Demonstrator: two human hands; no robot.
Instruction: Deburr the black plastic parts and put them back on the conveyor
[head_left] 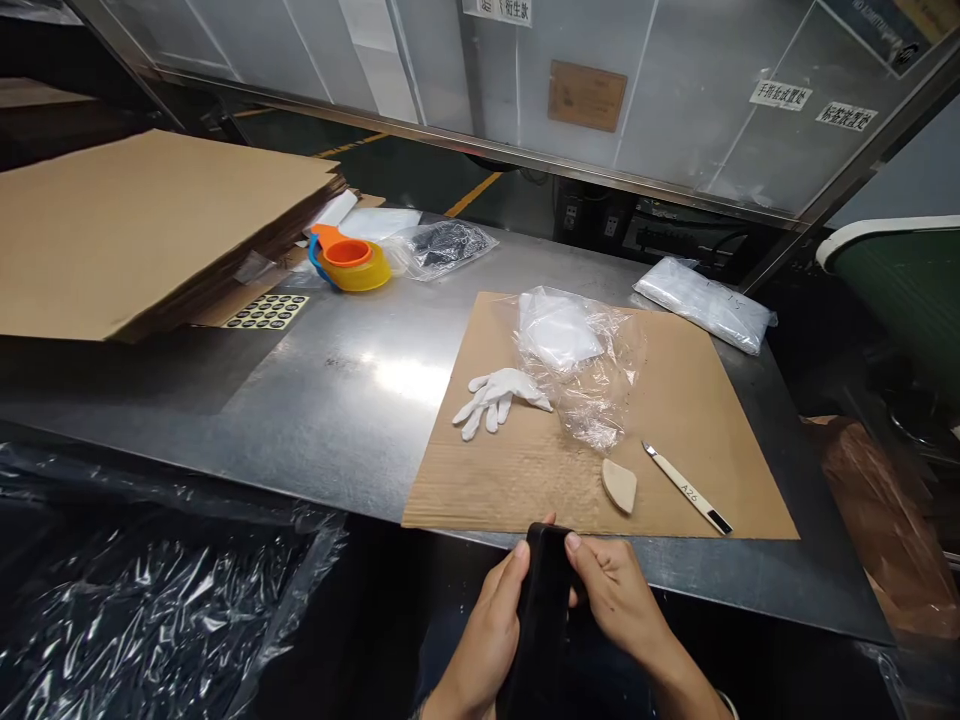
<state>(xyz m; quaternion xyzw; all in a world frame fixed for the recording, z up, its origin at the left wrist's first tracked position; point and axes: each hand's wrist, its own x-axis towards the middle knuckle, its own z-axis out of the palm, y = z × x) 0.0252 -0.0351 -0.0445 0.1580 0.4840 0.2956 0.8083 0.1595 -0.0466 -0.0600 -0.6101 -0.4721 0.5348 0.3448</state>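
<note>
Held a black object [546, 610] between left fingers [514, 570] and right fingers [586, 562], closed against its sides, just beside the cardboard's [697, 400] near edge. Saw wedge [619, 487], white tool [686, 487], glove [501, 390] and crumpled plastic [596, 400] on the cardboard.

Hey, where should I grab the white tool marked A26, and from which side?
I'd pinch the white tool around mid-handle, bringing the right hand in from the near right. It lies flat on the cardboard, its metal tip pointing away to the left, so that approach should keep fingers clear of it.
</note>
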